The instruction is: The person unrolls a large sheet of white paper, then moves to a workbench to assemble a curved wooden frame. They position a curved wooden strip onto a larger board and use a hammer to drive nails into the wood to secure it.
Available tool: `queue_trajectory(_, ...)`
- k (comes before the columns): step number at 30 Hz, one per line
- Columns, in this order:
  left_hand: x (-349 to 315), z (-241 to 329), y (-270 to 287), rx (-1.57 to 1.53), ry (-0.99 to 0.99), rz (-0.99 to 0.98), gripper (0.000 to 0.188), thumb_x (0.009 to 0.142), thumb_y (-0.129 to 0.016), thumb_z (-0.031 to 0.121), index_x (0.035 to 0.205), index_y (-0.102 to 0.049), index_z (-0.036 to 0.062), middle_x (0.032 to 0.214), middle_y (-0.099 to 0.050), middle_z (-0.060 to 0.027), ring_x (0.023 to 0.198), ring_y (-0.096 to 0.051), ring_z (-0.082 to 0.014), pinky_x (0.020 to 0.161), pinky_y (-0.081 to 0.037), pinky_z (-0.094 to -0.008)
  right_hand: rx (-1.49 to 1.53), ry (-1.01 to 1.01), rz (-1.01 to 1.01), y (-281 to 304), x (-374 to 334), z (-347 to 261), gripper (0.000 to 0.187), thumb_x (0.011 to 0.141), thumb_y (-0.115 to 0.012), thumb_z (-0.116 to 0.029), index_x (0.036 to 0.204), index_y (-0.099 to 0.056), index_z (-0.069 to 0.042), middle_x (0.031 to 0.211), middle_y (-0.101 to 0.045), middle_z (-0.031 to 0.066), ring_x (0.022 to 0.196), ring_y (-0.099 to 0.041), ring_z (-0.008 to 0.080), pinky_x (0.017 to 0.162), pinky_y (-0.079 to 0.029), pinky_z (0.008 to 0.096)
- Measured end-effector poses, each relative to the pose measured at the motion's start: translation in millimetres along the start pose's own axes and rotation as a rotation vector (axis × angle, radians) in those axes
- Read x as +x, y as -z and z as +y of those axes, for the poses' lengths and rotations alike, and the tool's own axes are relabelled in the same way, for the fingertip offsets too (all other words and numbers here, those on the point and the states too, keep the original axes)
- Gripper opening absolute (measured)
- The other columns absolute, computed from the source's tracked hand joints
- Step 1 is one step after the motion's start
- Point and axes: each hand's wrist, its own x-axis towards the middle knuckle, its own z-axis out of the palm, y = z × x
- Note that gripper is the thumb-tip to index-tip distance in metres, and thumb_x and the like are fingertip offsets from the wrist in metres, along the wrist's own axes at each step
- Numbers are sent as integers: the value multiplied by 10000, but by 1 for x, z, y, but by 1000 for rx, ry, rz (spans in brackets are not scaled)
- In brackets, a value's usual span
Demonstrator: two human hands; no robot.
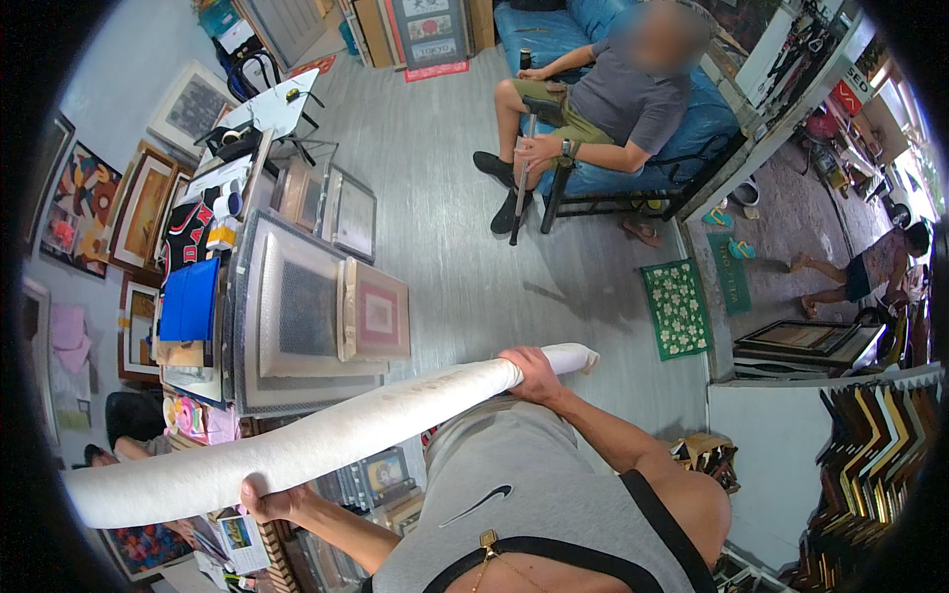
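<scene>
Long white rolled paper tube [326, 435] held level: left hand [265, 502] closed around it at 7 o'clock, right hand [532, 374] gripping near centre.

Person is wearing a sleeveless grey fabric top [514, 494] with black trim at the armholes and a small black logo; a thin gold chain with square pendant [488, 540] is hanging just below that logo.

The left hand [265, 502] shows only fingertips, its palm hidden behind the white roll [316, 440]; at nine o'clock a seated person [124, 447] is mostly hidden by the cluttered table [198, 395]
</scene>
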Motion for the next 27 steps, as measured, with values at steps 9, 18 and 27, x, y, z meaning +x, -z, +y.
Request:
queue_trajectory(9,-3,-3,5,2,-37,42,517,656,-661,245,1076,-590,-49,1036,-619,-190,934,-635,-364,840,-523,-542,-21,-15,1,2,1,-1,489,621,-767,-189,1066,-583,-107,980,-633,99,930,-599,325,827,-445,436)
queue_trajectory(18,-6,-2,3,-11,-19,-19,508,690,-650,246,1092,-577,-55,1028,-623,-197,915,-642,-352,831,-529,-523,-32,7,-8,2,5,-4,462,642,-753,-207,1062,-591,-106,966,-637,93,924,-602,306,820,-445,430)
queue_trajectory(27,-10,-4,1,28,-58,-33,568,680,-653,229,1145,-532,-75,1012,-625,-210,896,-653,-359,803,-551,-524,-15,-33,-20,0,4,0,450,669,-752,-255,1066,-600,-108,977,-635,100,941,-595,316,839,-441,443)
